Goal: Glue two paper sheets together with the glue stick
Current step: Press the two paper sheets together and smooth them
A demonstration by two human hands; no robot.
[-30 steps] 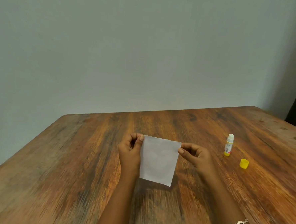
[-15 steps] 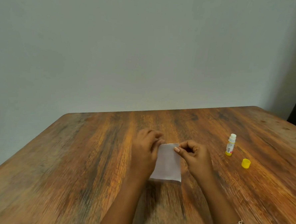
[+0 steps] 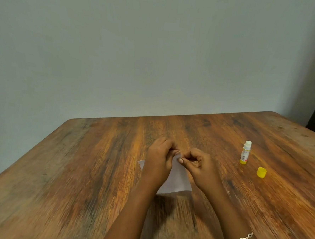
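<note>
Left hand: I pinch the paper, hiding its left part.
Right hand: pinching its top edge.
Sheets: count unclear.

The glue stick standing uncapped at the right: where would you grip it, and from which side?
Grip the glue stick around its white mid-barrel, with the right hand coming from the side. It stands upright on its yellow base, and its exposed tip is best avoided. The yellow cap lies apart.
</note>
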